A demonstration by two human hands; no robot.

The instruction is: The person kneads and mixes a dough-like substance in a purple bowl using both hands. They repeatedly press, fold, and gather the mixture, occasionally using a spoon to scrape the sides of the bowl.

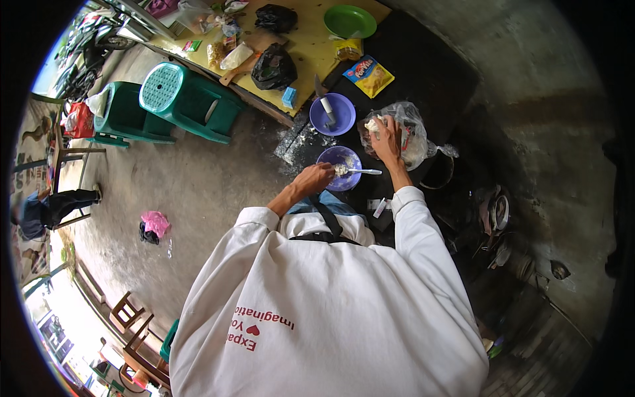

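My left hand [320, 177] reaches over the left rim of a purple bowl [353, 182]; pale crumbly dough [341, 170] lies at its fingertips, and whether they grip any is unclear. A metal spoon [366, 171] rests in that bowl, its handle over the right rim. My right hand [387, 136] holds a whitish lump of dough [373, 124] over a clear plastic bag [415, 124]. Beyond the first bowl, a second purple bowl [347, 111] has a white-handled knife [325, 101] across it, blade pointing away. White flour [297, 151] is scattered left of the bowls.
A yellow table [317, 59] ahead carries black plastic bags [274, 67], a green plate [349, 21] and a wooden board [238, 73]. A yellow-blue Forvita packet [368, 76] lies beyond the bowls. Green plastic stools [191, 101] stand left. A person [59, 208] is at far left.
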